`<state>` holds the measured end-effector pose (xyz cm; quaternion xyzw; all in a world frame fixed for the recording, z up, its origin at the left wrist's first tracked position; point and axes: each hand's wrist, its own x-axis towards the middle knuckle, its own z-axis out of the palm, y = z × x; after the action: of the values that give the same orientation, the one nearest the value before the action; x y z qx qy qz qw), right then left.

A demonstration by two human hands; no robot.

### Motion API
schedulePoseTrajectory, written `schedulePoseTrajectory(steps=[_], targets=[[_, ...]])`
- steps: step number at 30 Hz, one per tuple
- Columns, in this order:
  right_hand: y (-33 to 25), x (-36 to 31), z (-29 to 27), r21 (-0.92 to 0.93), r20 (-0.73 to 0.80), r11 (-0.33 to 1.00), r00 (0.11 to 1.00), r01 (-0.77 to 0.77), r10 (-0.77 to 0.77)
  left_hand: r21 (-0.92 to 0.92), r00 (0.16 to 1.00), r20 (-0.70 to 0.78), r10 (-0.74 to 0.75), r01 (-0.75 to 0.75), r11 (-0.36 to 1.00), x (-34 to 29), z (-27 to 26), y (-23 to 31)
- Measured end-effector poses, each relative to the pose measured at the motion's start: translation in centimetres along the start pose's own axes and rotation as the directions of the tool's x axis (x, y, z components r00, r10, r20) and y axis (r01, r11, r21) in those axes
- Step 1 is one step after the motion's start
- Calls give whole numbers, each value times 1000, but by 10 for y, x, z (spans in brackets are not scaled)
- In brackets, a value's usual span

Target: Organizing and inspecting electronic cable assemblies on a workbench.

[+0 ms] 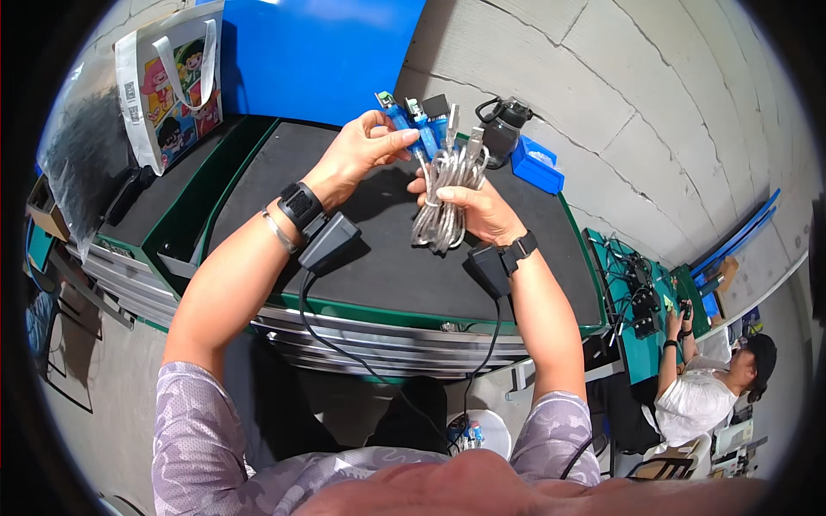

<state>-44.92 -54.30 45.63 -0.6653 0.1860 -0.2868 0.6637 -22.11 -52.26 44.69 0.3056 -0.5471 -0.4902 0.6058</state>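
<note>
My right hand (489,213) is wrapped round a coiled bundle of clear-grey USB cables (444,199). Metal USB plugs (454,120) stick up from the top of the coil. Between the thumb and fingers of my left hand (354,156) is a blue cable connector (398,118) with a small green end. Another blue connector (424,129) stands just right of it, apart from my left fingertips. Both hands are above the black mat (379,267) of the workbench. Each wrist wears a black strap with a wired black box.
A dark bottle (502,136) and a blue bin (537,168) stand at the bench's far right. Behind rises a blue panel (318,56). A printed tote bag (176,103) is at the left. One co-worker (701,404) handles something at the right bench. A white bucket (497,430) is below.
</note>
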Motion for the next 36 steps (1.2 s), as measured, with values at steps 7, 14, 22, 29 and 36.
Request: schedulePoseTrajectory(steps=[7, 14, 22, 29, 36], targets=[[6, -9, -3, 20, 54, 995, 994, 94, -95, 145, 988, 68, 140, -148, 978, -11, 23, 14], [-11, -17, 15, -98, -82, 954, 953, 284, -292, 142, 929, 285, 235, -283, 949, -26, 38, 23], [-11, -70, 67, -339, -201, 898, 910, 283, -362, 419, 864, 464, 198, -411, 810, -63, 63, 36], [-7, -101, 137, -650, -97, 693, 870, 313, -484, 182, 969, 226, 102, -145, 973, -156, 84, 36], [39, -92, 234, -312, 250, 925, 958, 217, -140, 404, 980, 2, 199, -183, 896, -294, 7, 44]])
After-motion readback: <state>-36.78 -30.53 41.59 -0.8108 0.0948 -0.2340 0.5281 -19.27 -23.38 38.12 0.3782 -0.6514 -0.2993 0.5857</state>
